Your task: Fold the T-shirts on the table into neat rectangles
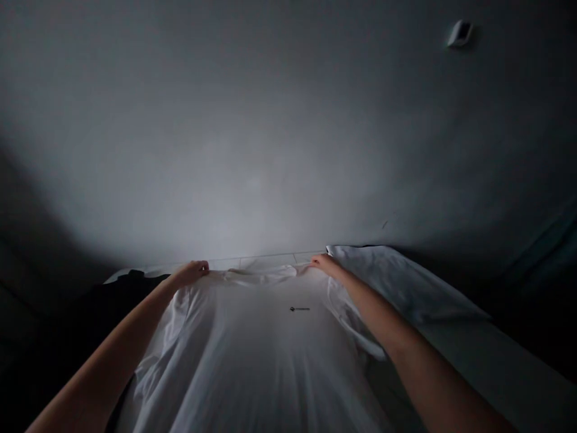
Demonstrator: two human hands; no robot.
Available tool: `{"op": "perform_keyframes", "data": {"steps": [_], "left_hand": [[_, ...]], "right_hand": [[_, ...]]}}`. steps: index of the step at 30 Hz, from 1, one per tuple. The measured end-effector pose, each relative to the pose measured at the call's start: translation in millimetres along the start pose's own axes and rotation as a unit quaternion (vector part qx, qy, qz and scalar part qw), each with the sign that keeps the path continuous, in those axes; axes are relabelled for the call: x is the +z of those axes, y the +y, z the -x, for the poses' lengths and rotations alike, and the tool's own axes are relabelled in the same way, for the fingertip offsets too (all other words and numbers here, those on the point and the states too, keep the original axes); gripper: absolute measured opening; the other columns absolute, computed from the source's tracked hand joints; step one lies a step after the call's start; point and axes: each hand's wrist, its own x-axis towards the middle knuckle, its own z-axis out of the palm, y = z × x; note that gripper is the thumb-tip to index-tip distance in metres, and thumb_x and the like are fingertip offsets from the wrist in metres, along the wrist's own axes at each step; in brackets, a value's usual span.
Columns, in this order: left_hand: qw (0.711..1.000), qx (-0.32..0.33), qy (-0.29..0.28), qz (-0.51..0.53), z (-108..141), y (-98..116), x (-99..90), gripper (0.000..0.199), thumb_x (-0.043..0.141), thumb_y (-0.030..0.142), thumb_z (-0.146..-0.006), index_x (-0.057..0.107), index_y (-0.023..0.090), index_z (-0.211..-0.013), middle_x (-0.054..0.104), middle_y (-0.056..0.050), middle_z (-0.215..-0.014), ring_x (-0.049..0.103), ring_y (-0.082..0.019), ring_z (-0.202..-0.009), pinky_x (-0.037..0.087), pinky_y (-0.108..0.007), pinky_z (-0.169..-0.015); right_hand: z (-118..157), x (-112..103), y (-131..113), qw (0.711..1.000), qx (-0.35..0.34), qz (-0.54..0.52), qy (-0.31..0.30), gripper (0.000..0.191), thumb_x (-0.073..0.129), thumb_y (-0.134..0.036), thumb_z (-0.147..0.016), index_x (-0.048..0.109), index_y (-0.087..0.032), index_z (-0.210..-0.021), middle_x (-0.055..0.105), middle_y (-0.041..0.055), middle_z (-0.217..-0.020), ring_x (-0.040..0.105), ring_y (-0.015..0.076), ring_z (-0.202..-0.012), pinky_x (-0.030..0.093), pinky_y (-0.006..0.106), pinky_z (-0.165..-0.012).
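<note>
A white T-shirt [265, 337] with a small dark logo on its chest hangs spread between my hands, its front facing me. My left hand [193, 272] pinches it at the shoulder left of the collar. At the other shoulder, my right hand [323, 263] is closed on the fabric. The neckline [261, 273] runs nearly level between the two grips. Loose folds show down the left side, and a sleeve droops below my right wrist. The shirt's lower end runs out of the picture.
Behind the shirt is a pale surface [487, 355] against a grey wall [252, 132]. Folded light cloth [396, 282] lies on the right, dark cloth [121, 300] on the left. A small white device [460, 33] is fixed high on the wall.
</note>
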Motion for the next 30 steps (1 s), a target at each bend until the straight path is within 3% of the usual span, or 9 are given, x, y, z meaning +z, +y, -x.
{"op": "perform_keyframes", "data": {"steps": [3,7,12,17,23,26,28,30], "left_hand": [[0.998,-0.045,0.002,-0.034,-19.6,-9.9,27.1,0.022,0.048,0.034,-0.091,0.067,0.022,-0.089,0.072,-0.008,-0.082,0.067,-0.024,-0.078,0.042,-0.029,-0.066],[0.994,-0.078,0.019,-0.08,-39.5,-10.5,34.6,0.024,0.046,0.035,-0.095,0.067,0.024,-0.1,0.074,-0.01,-0.099,0.068,-0.025,-0.086,0.044,-0.03,-0.071],[0.988,-0.077,0.038,-0.132,-54.1,-1.3,40.9,0.025,0.041,0.033,-0.098,0.064,0.023,-0.102,0.073,-0.01,-0.105,0.066,-0.026,-0.095,0.045,-0.032,-0.075],[0.977,-0.079,0.094,-0.173,-51.9,19.7,49.1,0.028,0.037,0.021,-0.097,0.063,0.019,-0.106,0.068,-0.018,-0.111,0.06,-0.033,-0.11,0.046,-0.041,-0.085],[0.97,-0.055,0.115,-0.206,-9.4,56.5,37.4,0.033,0.04,0.01,-0.091,0.062,0.014,-0.115,0.062,-0.022,-0.123,0.055,-0.033,-0.116,0.039,-0.045,-0.099],[0.968,-0.023,0.122,-0.217,36.3,67.6,25.6,0.032,0.044,0.012,-0.09,0.062,0.016,-0.116,0.061,-0.019,-0.126,0.054,-0.033,-0.117,0.039,-0.046,-0.101],[0.969,-0.015,0.123,-0.215,74.1,68.0,20.6,0.031,0.046,0.016,-0.089,0.062,0.016,-0.115,0.061,-0.018,-0.125,0.054,-0.034,-0.117,0.041,-0.047,-0.098],[0.971,-0.03,0.11,-0.209,113.4,63.1,19.1,0.027,0.049,0.023,-0.089,0.062,0.017,-0.112,0.061,-0.017,-0.121,0.055,-0.035,-0.116,0.045,-0.047,-0.095]], "right_hand": [[-21.1,21.1,6.2,0.998,0.031,0.052,0.012,0.024,0.055,-0.036,-0.094,0.07,-0.021,-0.084,0.073,0.0052,-0.085,0.063,0.0193,-0.08,0.037,0.025,-0.064],[-48.0,26.4,8.7,0.991,0.059,0.121,0.015,0.028,0.048,-0.041,-0.1,0.071,-0.025,-0.101,0.075,0.0073,-0.11,0.066,0.0206,-0.097,0.041,0.025,-0.069],[-70.4,29.3,0.3,0.985,0.072,0.158,0.007,0.027,0.049,-0.036,-0.1,0.07,-0.021,-0.11,0.072,0.0127,-0.118,0.063,0.0245,-0.11,0.045,0.029,-0.082],[-64.7,32.9,-20.8,0.98,0.091,0.176,0.021,0.035,0.037,-0.014,-0.1,0.066,-0.012,-0.119,0.068,0.0209,-0.123,0.06,0.0268,-0.115,0.045,0.035,-0.09],[-8.4,19.0,-39.5,0.98,0.089,0.171,0.053,0.03,0.045,-0.015,-0.098,0.062,-0.012,-0.123,0.061,0.0203,-0.129,0.055,0.0269,-0.12,0.043,0.035,-0.098],[42.8,9.0,-30.4,0.984,0.067,0.128,0.105,0.027,0.054,-0.019,-0.095,0.063,-0.016,-0.12,0.062,0.0153,-0.127,0.057,0.0248,-0.116,0.044,0.032,-0.096],[84.2,6.3,-17.1,0.984,0.06,0.069,0.151,0.02,0.057,-0.017,-0.091,0.066,-0.018,-0.11,0.067,0.0121,-0.117,0.061,0.0231,-0.108,0.047,0.031,-0.091],[128.6,8.3,-2.5,0.985,0.071,0.003,0.156,0.014,0.058,-0.015,-0.088,0.068,-0.018,-0.097,0.071,0.009,-0.101,0.065,0.0211,-0.095,0.049,0.029,-0.084]]}}
